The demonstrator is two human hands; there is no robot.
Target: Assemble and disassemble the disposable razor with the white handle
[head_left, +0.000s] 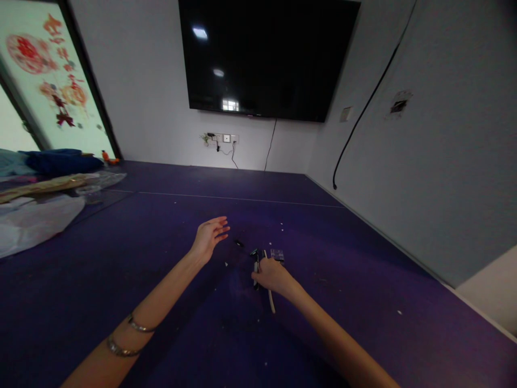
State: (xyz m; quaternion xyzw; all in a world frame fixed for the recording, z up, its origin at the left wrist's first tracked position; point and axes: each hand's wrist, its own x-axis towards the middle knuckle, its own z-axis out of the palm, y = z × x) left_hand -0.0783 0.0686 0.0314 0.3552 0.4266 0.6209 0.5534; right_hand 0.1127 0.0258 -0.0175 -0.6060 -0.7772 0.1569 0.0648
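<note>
While a pale stick (272, 303) and a small dark-and-white item (256, 266) lie just below and right of the middle of the frame, the right hand (275, 276) reaches over both from the lower right, its fingers curled in against them; which of the two they grasp, if either, I cannot tell. The stick runs under the hand, its lower end sticking out below. Just above the knuckles is a small clear packet (277, 254), and a little black piece (239, 243) sits to the left of it. Near that piece, at the centre, the left hand (208, 238) hovers with its fingers released and slightly spread, two metal bangles (121, 352) on its forearm at the lower left. White specks dot the purple surface (194, 334) all around. Along the left edge of the frame are a white plastic bag (44, 221) and dark blue cloth (60, 161). A television (270, 59) hangs at the top, above a row of wall sockets (226, 138), while a black cable (365, 108) droops down the upper right wall.
</note>
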